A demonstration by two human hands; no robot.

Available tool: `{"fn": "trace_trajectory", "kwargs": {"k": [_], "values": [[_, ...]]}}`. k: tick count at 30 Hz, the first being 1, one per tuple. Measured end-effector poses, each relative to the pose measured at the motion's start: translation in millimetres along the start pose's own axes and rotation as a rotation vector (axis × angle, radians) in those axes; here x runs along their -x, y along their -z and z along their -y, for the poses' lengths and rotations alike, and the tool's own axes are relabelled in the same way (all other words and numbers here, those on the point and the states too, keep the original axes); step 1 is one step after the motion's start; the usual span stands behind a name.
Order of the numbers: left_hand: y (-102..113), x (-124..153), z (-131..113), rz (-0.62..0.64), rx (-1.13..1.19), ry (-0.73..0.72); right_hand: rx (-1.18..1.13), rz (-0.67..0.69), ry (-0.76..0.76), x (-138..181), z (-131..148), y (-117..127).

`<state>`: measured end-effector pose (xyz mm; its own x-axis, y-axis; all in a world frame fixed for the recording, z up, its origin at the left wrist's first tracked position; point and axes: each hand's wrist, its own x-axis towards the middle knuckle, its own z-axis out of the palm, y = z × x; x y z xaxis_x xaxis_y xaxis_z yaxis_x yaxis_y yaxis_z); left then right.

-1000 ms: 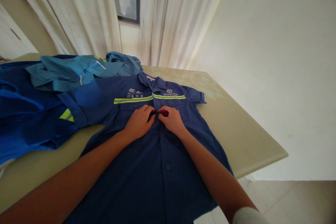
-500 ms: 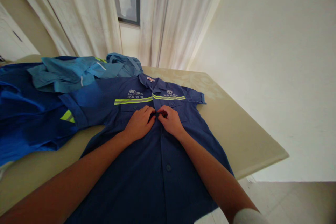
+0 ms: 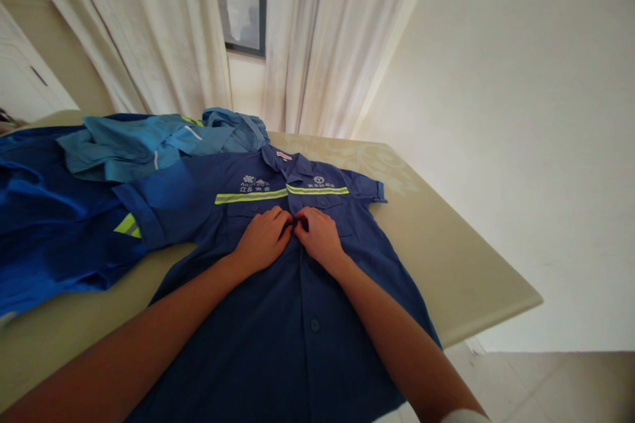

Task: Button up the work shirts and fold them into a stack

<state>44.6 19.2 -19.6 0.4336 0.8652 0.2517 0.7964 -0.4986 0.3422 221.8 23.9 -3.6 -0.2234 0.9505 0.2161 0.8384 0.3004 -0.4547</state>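
At frame centre we found the left hand (image 3: pixel 262 238) and right hand (image 3: pixel 318 236) both closed, pinching the front of the navy shirt (image 3: pixel 297 324).

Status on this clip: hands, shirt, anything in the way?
Left hand, right hand pinching navy shirt placket at chest. Shirt flat on table. Blue garments heaped left, clear of hands.

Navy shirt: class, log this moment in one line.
navy shirt: flat on table | left hand: pinching front | right hand: pinching front | blue garments: heaped left
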Motion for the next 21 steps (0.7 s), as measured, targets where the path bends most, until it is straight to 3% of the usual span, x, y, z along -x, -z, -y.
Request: {"fn": "trace_trajectory", "kwargs": {"k": [9,18,21], "values": [[1.5,-0.1,-1.4,0.013,-0.014,0.006,-0.147,-0.006,0.102,-3.2,-11.7,-8.9],[-1.3,1.0,-0.9,0.006,0.027,0.023,-0.153,-0.026,0.175,-1.7,-17.6,-16.6],[8.2,-2.8,-8.6,-0.094,0.155,0.048,-0.156,-0.038,0.176,-0.4,-17.2,-15.7]]}}
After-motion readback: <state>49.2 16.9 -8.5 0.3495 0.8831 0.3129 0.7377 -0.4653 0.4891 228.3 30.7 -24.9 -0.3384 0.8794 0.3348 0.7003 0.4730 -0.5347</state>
